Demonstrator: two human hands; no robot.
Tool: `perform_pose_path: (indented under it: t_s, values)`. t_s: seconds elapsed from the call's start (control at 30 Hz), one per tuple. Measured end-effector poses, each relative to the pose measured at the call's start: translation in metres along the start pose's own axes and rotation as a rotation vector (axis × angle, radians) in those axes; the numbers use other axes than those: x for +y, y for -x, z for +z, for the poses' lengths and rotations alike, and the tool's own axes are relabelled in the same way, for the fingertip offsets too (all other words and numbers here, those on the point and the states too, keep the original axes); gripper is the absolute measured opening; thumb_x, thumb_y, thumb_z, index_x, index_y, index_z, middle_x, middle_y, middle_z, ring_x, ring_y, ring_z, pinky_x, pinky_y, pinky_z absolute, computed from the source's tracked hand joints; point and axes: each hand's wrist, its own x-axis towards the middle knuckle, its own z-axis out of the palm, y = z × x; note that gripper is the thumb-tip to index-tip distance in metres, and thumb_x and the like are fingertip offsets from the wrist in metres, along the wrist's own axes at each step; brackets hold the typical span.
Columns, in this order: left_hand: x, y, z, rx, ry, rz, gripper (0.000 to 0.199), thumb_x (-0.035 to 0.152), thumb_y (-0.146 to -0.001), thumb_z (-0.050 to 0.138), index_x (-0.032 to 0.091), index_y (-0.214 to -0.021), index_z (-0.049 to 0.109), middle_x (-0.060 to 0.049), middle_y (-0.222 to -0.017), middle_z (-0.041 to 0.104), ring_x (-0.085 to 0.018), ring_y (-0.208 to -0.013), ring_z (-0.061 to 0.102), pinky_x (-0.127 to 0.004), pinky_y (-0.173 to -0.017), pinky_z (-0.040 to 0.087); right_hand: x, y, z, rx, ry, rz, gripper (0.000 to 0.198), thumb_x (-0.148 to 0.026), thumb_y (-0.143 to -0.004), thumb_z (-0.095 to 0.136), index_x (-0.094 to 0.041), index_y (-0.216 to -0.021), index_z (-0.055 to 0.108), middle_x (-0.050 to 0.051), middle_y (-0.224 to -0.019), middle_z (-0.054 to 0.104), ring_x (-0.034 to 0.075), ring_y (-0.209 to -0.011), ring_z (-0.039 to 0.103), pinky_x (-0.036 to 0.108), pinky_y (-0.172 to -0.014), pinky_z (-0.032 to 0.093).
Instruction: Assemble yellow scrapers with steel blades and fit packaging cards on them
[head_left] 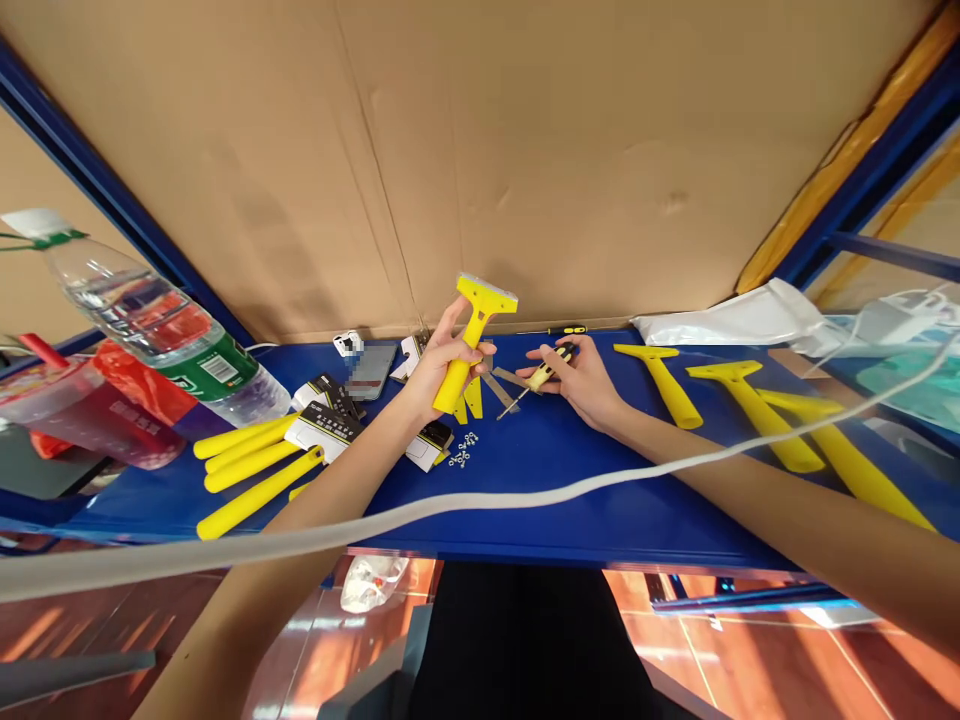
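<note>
In my left hand (442, 362) is a yellow scraper (475, 328), held by its handle with the wide head tilted up and away. My right hand (585, 385) grips a screwdriver (546, 370) with a yellow and black handle, its tip pointing down and left toward the blue shelf. Between the hands lie flat metal blades (501, 390) and yellow plastic pieces (472, 398). Small screws and nuts (463, 450) are scattered closer to me. Several finished-looking yellow scrapers (664, 385) rest to the right of my right hand.
Yellow handles (251, 495) and packaging cards (324, 428) lie at left, beside a water bottle (217, 360) and a red drink cup (97, 415). A white cable (525, 498) crosses in front. A cardboard wall (525, 150) closes the back; a white bag (712, 318) lies right.
</note>
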Motion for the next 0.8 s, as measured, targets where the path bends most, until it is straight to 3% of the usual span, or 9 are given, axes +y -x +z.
perform_pose_path:
  t_s: [0.23, 0.53, 0.67, 0.8]
  values:
    - [-0.015, -0.003, -0.007, 0.078, -0.101, 0.051, 0.115, 0.004, -0.061, 0.077, 0.034, -0.17, 0.055, -0.008, -0.143, 0.077, -0.017, -0.092, 0.081, -0.024, -0.067, 0.054, -0.012, 0.021, -0.001, -0.055, 0.046, -0.054, 0.079, -0.069, -0.082, 0.102, -0.032, -0.108, 0.037, -0.005, -0.106, 0.085, 0.028, -0.098, 0.093, 0.041, -0.076, 0.078]
    - [-0.03, 0.001, -0.01, 0.09, -0.128, 0.018, 0.114, 0.007, -0.064, 0.078, 0.036, -0.172, 0.053, -0.007, -0.141, 0.077, -0.02, -0.096, 0.084, -0.024, -0.068, 0.055, -0.025, 0.045, 0.014, -0.17, 0.116, -0.141, 0.071, -0.064, -0.089, 0.1, -0.032, -0.106, 0.039, -0.002, -0.109, 0.084, 0.026, -0.093, 0.092, 0.035, -0.07, 0.077]
    - [-0.03, 0.002, -0.008, 0.089, -0.124, -0.009, 0.114, 0.007, -0.065, 0.077, 0.037, -0.173, 0.052, -0.008, -0.145, 0.075, -0.019, -0.096, 0.084, -0.023, -0.067, 0.056, -0.024, 0.048, 0.014, -0.171, 0.107, -0.145, 0.065, -0.058, -0.093, 0.099, -0.031, -0.107, 0.041, -0.001, -0.112, 0.084, 0.024, -0.099, 0.092, 0.028, -0.069, 0.075]
    - [-0.027, 0.004, -0.004, 0.075, -0.092, -0.036, 0.116, 0.006, -0.065, 0.077, 0.038, -0.174, 0.05, -0.008, -0.145, 0.076, -0.02, -0.096, 0.083, -0.022, -0.062, 0.051, -0.025, 0.048, 0.014, -0.16, 0.113, -0.134, 0.064, -0.058, -0.094, 0.098, -0.031, -0.107, 0.042, -0.001, -0.111, 0.084, 0.024, -0.097, 0.092, 0.032, -0.072, 0.076]
